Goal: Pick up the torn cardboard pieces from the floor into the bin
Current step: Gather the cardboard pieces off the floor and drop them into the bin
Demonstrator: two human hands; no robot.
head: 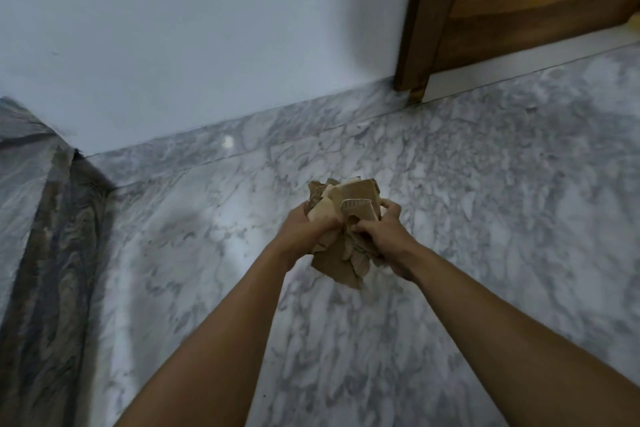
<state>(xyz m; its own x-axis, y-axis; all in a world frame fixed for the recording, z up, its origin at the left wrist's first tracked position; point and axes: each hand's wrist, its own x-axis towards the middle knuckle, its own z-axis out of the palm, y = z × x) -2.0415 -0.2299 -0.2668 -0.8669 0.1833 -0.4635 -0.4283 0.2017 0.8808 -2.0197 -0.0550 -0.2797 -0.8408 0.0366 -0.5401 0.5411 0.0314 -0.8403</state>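
We clutch a ragged bundle of torn cardboard pieces [346, 232], corrugated and brown, between our left hand [304, 229] and right hand [384, 239], fingers curled tight around it above the veined marble floor [485, 218].

Can't count the torn cardboard pieces [346, 215]: they overlap in one bundle, and the left hand [304, 229] and right hand [384, 236] cover its sides and middle. Fingertips on both hands are buried in the bundle, palms face away from me. Both forearms run off the bottom edge. Wooden door [519, 10] is cut off by the top and right edges and looks blurred. I see no bin anywhere in frame.
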